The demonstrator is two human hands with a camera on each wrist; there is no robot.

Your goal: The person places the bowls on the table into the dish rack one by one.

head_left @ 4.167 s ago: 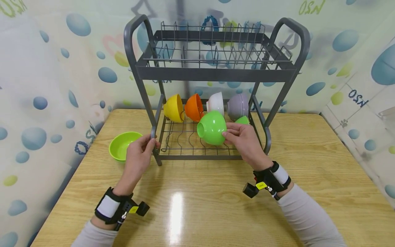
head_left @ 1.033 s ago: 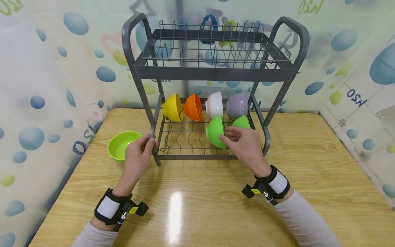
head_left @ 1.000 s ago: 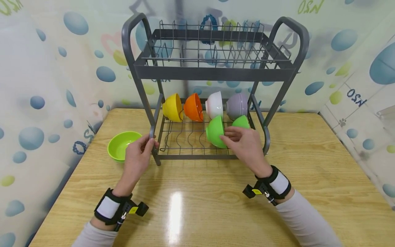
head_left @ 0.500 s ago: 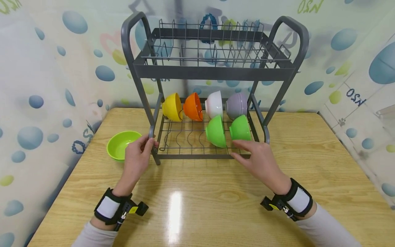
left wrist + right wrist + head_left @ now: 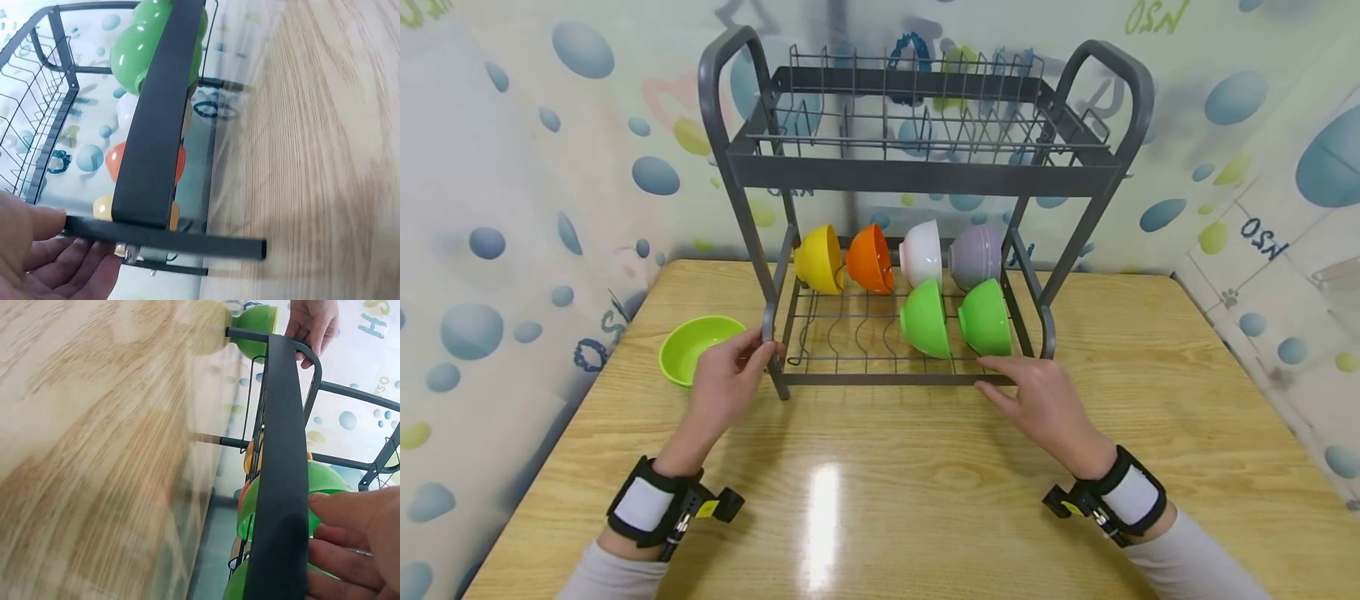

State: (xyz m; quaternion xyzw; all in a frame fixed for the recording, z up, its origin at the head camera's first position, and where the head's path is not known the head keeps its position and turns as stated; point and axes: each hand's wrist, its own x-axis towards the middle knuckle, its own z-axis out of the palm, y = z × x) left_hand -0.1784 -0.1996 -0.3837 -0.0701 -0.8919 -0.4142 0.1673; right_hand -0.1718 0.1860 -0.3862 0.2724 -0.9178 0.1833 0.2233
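A two-tier grey dish rack (image 5: 925, 177) stands on the wooden table. My left hand (image 5: 727, 379) holds its left front leg, thumb (image 5: 47, 223) on one side of the metal bar and fingers on the other. My right hand (image 5: 1047, 406) is at the right end of the lower front rail (image 5: 280, 487), nothing in its grasp, thumb and fingers apart. Two green bowls (image 5: 925, 321) lean on their sides in the front row, the right one (image 5: 985, 319) just beyond my right fingertips. Behind them lean yellow (image 5: 820, 260), orange (image 5: 870, 260), white (image 5: 921, 252) and purple bowls (image 5: 976, 257).
A lime green bowl (image 5: 688, 354) sits upright on the table left of the rack, close by my left hand. The upper wire tier (image 5: 925, 133) overhangs the lower bowls. A patterned wall covering (image 5: 550, 250) runs close behind the rack.
The right hand has set the green bowl on its side in the front row, let go and drawn back toward me, right of it. The left hand has shifted slightly left at the leg.
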